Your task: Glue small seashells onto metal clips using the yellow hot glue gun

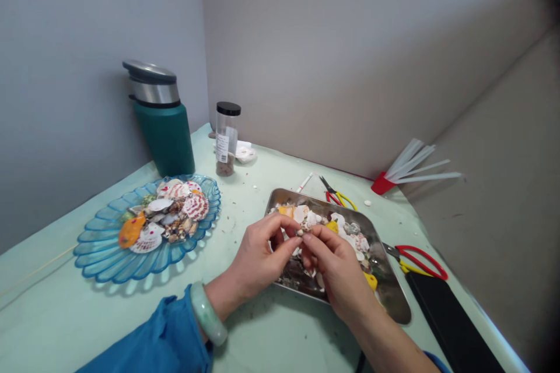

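Both forearms come in from the near edge, converging over the shell-filled metal tray [396, 303]; the left hand [262, 250] reaches in from the left, wrist circled by a pale green bangle [208, 315], its index finger arched and its thumb stretched toward the right. The right hand [335, 262] angles in from the lower right, its back turned up, thumb and index finger pointing at the left fingertips. The hands meet in a narrow fingertip pinch on a small shell [300, 233] above the tray's contents; the fingers hide most of it, and how the hold is shared I cannot tell. The tray's raised rim passes beneath both hands, its near right corner bare metal. To the left, a stretch of pale green tabletop [238, 204] separates the tray from the scalloped blue plate [98, 259] heaped with shells, and gives the left hand sideways room. The right side is tighter: red-and-yellow-handled pliers [422, 265] lie just beside the tray, next to a flat black object [450, 320] near the table's right edge. Behind the tray, another pair of pliers [341, 197] lies close to its far rim, with the wall beyond.
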`<state>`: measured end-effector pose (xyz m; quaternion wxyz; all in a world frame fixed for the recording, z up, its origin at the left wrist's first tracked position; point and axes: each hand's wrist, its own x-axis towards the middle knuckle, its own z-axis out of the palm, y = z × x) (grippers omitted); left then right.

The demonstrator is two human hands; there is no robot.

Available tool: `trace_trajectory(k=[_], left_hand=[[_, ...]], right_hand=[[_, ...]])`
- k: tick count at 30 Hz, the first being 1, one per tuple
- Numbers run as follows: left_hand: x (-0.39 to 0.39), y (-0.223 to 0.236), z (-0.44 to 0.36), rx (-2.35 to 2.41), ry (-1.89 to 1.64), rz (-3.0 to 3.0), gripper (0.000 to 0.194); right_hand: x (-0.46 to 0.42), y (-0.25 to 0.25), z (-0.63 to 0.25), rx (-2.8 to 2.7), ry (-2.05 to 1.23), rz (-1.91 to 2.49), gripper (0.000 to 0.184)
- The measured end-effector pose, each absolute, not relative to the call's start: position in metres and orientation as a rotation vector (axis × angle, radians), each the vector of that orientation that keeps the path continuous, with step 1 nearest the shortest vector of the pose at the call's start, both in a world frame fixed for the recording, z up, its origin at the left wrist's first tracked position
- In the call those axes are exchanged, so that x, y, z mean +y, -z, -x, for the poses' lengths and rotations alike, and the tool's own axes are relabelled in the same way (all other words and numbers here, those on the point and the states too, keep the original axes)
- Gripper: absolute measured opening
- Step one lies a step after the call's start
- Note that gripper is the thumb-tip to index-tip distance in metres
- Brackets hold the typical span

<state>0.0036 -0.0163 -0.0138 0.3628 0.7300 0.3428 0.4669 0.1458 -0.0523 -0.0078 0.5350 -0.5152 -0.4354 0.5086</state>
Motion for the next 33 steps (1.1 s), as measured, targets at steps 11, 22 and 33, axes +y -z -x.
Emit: trace_trajectory(k=[11,22,33], left_hand=[[-0.0148,0.0131,-0.0039,0.872,-1.216,-1.914,0.006],[-0.0144,0.0143,-0.0043,0.892,-1.202,-1.86,0.009],[-0.0159,0.0122,-0.0025,0.778,-1.236,-1.961,0.028]], right_hand=[[-0.053,0.0091,-0.1464,-1.042,-1.225,1.215,0.02],[-0.0534,0.0089,-0.1463,-1.042,-1.224,1.221,0.021],[-0.0523,0.0069,-0.1456,-1.06,-1.229,1.223,0.021]])
